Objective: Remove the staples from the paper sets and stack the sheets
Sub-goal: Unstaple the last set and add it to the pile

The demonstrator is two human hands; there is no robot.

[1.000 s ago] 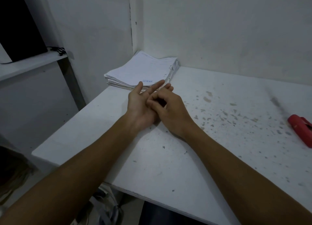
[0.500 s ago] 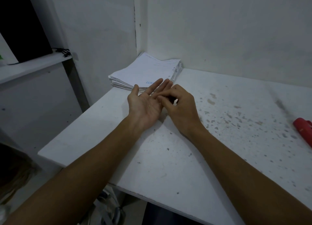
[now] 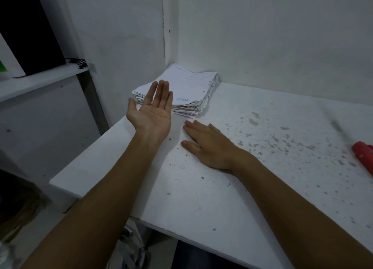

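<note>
A stack of white paper sheets [image 3: 189,87] lies in the back left corner of the white table [image 3: 232,188], with blue lettering on the top sheet. My left hand [image 3: 153,113] hovers palm up just in front of the stack, fingers straight, holding nothing I can make out. Flat on the table to its right, palm down, lies my right hand [image 3: 207,145]. It touches only the tabletop.
A red tool [image 3: 363,155] lies at the table's right edge, partly cut off. Walls close the table at the back and left. A shelf [image 3: 40,81] with a black box stands at the left. The tabletop is speckled with dark marks.
My hands have come apart: the right hand left the left palm and went down flat onto the table. The left hand stays palm up and has lifted toward the stack.
</note>
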